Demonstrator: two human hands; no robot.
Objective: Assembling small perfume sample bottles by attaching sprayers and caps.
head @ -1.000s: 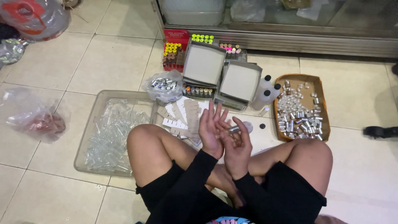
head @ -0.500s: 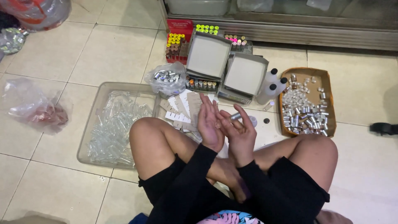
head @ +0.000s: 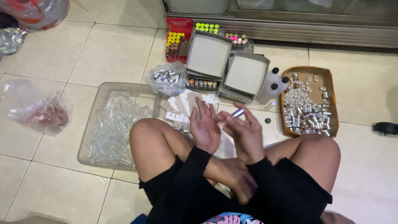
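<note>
We have one view only, worn on the head: it looks steeply down past our crossed legs at the tiled floor, close in, facing the far glass cabinet.

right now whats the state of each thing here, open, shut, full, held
left hand: open, palm up, empty
right hand: pinching a small silver tube
two grey boxes: lids up, open
clear plastic tray: holds clear tubes
brown tray: partly filled with silver caps
clear bag: open on top, holds silver caps
white bottles: upright, black caps on
</note>
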